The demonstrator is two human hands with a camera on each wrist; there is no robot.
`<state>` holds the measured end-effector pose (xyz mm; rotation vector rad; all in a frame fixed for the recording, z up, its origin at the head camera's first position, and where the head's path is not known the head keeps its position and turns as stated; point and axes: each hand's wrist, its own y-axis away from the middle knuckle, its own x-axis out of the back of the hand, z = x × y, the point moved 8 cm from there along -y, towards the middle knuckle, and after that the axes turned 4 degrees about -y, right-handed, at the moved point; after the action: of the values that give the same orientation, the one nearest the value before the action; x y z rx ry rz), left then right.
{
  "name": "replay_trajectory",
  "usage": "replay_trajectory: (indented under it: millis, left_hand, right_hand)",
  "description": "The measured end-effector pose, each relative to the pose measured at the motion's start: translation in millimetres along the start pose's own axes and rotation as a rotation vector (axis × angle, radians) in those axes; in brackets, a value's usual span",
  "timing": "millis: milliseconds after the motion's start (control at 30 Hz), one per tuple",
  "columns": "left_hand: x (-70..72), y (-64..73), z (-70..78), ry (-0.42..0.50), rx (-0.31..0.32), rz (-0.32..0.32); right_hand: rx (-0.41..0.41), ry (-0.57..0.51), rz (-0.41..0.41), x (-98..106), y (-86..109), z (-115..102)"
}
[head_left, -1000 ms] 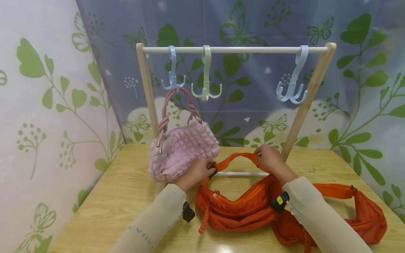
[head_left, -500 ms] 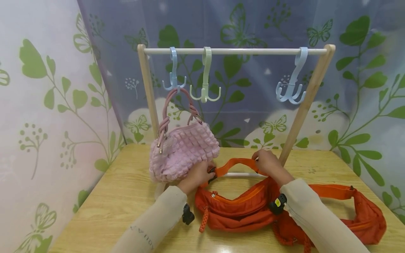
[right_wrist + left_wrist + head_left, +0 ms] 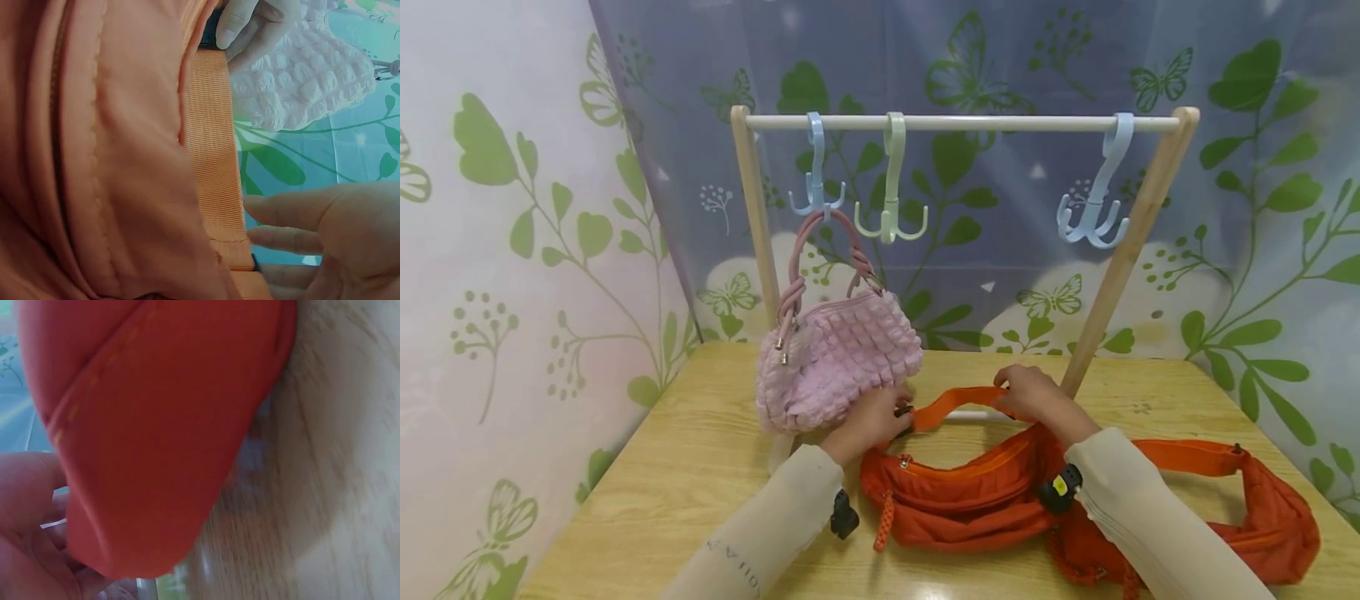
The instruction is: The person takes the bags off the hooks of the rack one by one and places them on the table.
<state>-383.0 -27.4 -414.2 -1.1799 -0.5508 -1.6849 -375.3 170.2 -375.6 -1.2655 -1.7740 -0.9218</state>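
Note:
An orange-red waist bag (image 3: 962, 504) lies on the table, its orange strap (image 3: 958, 404) arching up behind it. My left hand (image 3: 872, 421) pinches the strap near its black buckle; in the right wrist view, that hand's thumb lies on the black buckle (image 3: 212, 31). My right hand (image 3: 1041, 400) holds the strap's other end, with fingertips (image 3: 262, 206) at the webbing's edge and lower fingers partly hidden behind it. In the left wrist view the bag covers part of the left fingers. Beside my left hand hangs a pink puffy handbag (image 3: 842, 358).
A rack with a white bar (image 3: 1000, 123) and wooden legs stands behind. From it hang a blue hook (image 3: 816, 175) bearing the handbag, a green hook (image 3: 891, 183) and another blue hook (image 3: 1097, 192). A second orange-red bag (image 3: 1277, 517) lies right, partly under my right sleeve.
Both hands have moved slightly down, the right one more, and the strap's arch has sunk lower. The waist bag's body has barely moved.

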Motion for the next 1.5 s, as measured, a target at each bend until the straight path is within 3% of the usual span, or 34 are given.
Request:
replay_trajectory:
  millis: [167,400,667,767,900,1067,1500]
  left_hand:
    - [5.6,3.3,9.9,-0.034,-0.023,0.010]
    - [11.3,6.5,17.9,-0.002,-0.030,0.010]
    - [27.7,16.8,35.3,0.009,-0.085,0.081]
    - [36.8,23.0,46.9,-0.035,-0.119,0.111]
    - [55.0,35.1,67.9,-0.112,-0.215,0.191]
    - [85.2,52.3,91.2,-0.141,-0.342,0.324]
    - [137.1,84.2,110.7,-0.158,-0.492,0.569]
  right_hand:
    - [0.010,0.021,-0.021,2,5.2,-5]
    - [0.040,0.052,-0.024,4,10.8,-17]
    - [0.088,0.081,-0.001,8,20.2,-39]
    - [0.093,0.084,0.030,12,23.6,-48]
    - [0.114,0.085,0.093,17,29.3,-63]
    - [0.120,0.037,0.165,24,37.1,-77]
    - [0.210,-0.151,0.367,36,50.0,-108]
